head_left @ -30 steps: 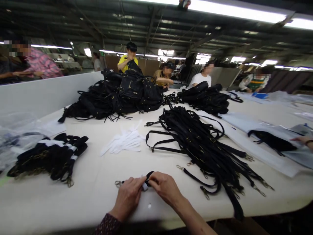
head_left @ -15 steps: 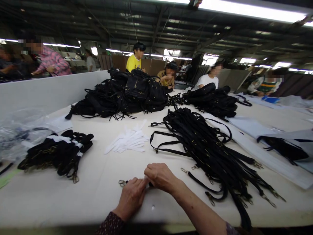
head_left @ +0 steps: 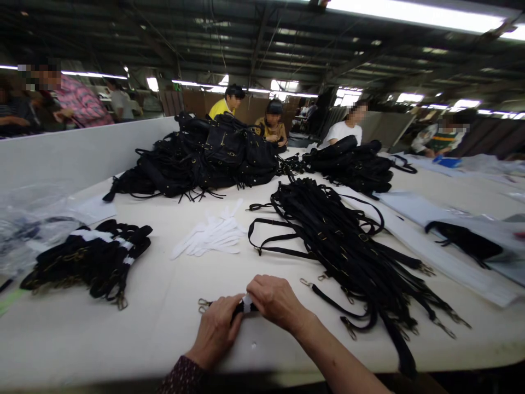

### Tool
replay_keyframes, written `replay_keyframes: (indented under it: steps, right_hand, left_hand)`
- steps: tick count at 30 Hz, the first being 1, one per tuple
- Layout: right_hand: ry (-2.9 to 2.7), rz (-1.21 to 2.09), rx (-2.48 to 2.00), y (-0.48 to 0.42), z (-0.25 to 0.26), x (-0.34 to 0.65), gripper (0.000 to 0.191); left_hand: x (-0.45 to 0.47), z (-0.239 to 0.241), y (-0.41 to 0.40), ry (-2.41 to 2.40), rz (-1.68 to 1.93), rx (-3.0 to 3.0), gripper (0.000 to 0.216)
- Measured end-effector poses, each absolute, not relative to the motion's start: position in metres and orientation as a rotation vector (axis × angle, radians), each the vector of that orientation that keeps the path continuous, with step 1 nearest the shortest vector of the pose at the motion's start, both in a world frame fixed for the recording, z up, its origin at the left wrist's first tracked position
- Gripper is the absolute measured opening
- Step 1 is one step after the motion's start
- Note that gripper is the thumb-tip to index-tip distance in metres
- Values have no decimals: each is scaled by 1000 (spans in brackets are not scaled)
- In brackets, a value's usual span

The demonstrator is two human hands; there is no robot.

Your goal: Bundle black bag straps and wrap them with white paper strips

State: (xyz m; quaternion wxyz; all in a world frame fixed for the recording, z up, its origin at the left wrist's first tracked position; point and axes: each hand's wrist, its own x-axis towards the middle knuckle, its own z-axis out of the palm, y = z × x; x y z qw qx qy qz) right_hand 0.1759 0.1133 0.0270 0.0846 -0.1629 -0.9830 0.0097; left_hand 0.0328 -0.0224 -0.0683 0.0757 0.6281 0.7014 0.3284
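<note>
Workshop hall under a dark roof with strip lights; a pale surface (head_left: 156, 345) spans the foreground, bounded at far left by a grey partition (head_left: 61, 150). Near the middle of the surface's near edge is a folded black strap (head_left: 238, 314), crossed by a white band (head_left: 247, 304), with metal clasps (head_left: 203, 305) projecting leftward. Left grip (head_left: 219, 325): closed over the folded strap, beside the clasps. Right grip (head_left: 275, 301): fingertips together on the upper end of the white band. White strips (head_left: 211, 235) lie farther from the near edge; loose black straps (head_left: 328, 241) sprawl toward the right; banded bundles (head_left: 77, 268) lie toward the left edge.

Handling (inferred): the strap should be light, soft and hard to damage, though its folds may spring apart if released; the clasps probably weight one end and may swing. Best hold: flat pressure across the stacked layers, just beside the white band. The band appears thin and liable to crease or tear, so it suits a light pinch at its end.

Obscured: most of the folded strap beneath the hands, including its right end; the number of layers; any fastening of the band. The right forearm is cut off below.
</note>
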Motion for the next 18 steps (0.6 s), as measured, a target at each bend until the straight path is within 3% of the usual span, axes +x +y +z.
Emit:
replay_keyframes:
  steps: [3,11,18]
  right_hand:
    - [-2891,-60,-395,107,30,184,9]
    - [-2748,-28,-326,80,35,209,11]
    - [-2859,-59,-311,69,3,227,12]
  left_hand:
    - [32,-57,-17,2108,890,1863,26]
    - [20,-32,-7,2010,961,1439,33]
    - [31,-5,-15,1279,1261,637,55]
